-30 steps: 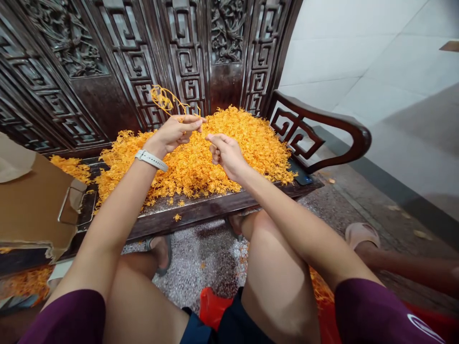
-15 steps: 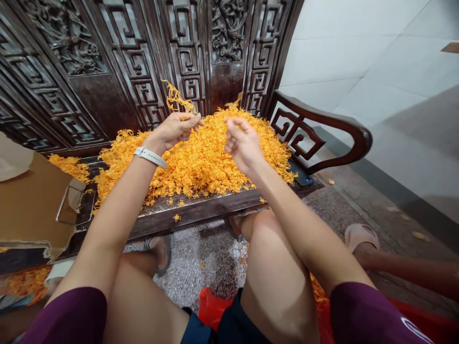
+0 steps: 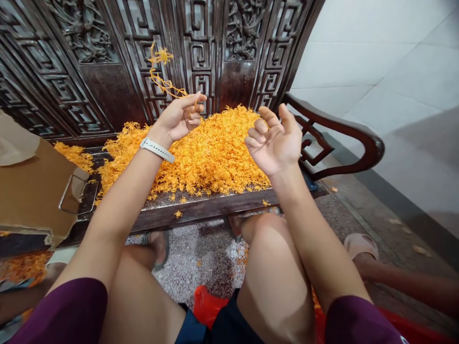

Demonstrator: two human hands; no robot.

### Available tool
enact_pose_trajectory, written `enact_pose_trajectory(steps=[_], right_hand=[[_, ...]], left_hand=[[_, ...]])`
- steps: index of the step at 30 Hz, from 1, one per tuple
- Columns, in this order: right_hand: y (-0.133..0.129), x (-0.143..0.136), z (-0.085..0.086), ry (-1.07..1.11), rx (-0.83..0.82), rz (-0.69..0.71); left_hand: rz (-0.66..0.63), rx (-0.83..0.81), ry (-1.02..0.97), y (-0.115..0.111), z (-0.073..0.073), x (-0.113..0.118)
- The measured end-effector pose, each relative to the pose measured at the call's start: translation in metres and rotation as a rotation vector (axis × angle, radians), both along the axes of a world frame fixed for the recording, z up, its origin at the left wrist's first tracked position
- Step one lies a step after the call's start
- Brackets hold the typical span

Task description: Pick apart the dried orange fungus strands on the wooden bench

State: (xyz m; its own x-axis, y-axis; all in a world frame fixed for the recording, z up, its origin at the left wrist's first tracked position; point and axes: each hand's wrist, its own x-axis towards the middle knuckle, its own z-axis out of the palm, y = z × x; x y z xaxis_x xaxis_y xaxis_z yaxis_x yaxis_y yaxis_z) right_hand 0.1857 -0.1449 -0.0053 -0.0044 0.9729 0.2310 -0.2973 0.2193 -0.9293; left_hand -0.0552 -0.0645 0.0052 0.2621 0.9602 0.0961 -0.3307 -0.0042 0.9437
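My left hand (image 3: 179,117), with a pale watch strap at its wrist, is closed on a thin orange plastic strand (image 3: 165,86). The strand rises from the fingers to the upper left and carries a spidery, many-legged piece at its top. My right hand (image 3: 278,145) is raised palm up, its fingers loosely curled and apart, with nothing visible in it. Below and behind both hands lies a large heap of small orange spider-like pieces (image 3: 215,157), spread over the dark wooden bench (image 3: 215,206).
A torn cardboard box (image 3: 39,191) and a bent metal wire handle stand at the left. The bench has a carved back (image 3: 96,91) and a curved armrest (image 3: 358,136). Red plastic (image 3: 208,306) lies between my legs. Another person's slippered foot (image 3: 362,251) is at the right.
My hands have moved apart. The right hand has gone to the right and turned palm up, fingers opening. The orange strand in my left hand has swung higher and leftward. The view has shifted slightly.
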Motion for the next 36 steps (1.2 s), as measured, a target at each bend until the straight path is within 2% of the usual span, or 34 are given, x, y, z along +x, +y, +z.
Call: enact_pose_trajectory(steps=[3,7,9,11,13,16,18,21,25,28,29,32,36], right_hand=[[0.005,-0.010,-0.013,-0.047,-0.109,0.080],[0.013,-0.032,-0.050,-0.323,-0.307,0.173],[0.016,-0.042,-0.065,-0.348,-0.331,0.260],[0.019,-0.048,-0.074,-0.278,-0.289,0.326],[0.021,-0.050,-0.075,-0.193,-0.220,0.329],[0.021,-0.046,-0.068,-0.091,-0.148,0.257],[0.021,-0.041,-0.061,-0.042,-0.115,0.195],[0.020,-0.036,-0.055,-0.037,-0.077,0.122],[0.023,-0.034,-0.058,-0.072,-0.054,0.073],[0.027,-0.031,-0.062,-0.048,-0.051,0.066],[0.028,-0.030,-0.063,-0.048,-0.048,0.071],[0.027,-0.030,-0.064,-0.111,-0.022,0.124],[0.019,-0.031,-0.060,-0.379,0.061,0.280]], left_hand=[[-0.040,-0.064,-0.122,-0.004,0.005,0.006],[-0.033,-0.101,-0.207,-0.009,0.011,0.012],[-0.039,-0.098,-0.227,-0.009,0.012,0.012],[-0.049,-0.061,-0.221,-0.008,0.010,0.012],[-0.035,0.015,-0.152,-0.004,0.005,0.010],[0.014,0.152,0.105,0.001,-0.006,0.006],[-0.032,0.227,0.309,0.002,-0.014,0.005],[-0.177,0.298,0.571,0.000,-0.022,0.007],[-0.193,0.382,0.830,-0.003,-0.021,0.013],[-0.320,0.447,0.877,0.000,-0.018,0.014],[-0.322,0.468,0.868,0.002,-0.018,0.013],[-0.203,0.537,0.809,0.009,-0.020,0.010],[-0.115,0.643,0.726,0.011,-0.024,0.010]])
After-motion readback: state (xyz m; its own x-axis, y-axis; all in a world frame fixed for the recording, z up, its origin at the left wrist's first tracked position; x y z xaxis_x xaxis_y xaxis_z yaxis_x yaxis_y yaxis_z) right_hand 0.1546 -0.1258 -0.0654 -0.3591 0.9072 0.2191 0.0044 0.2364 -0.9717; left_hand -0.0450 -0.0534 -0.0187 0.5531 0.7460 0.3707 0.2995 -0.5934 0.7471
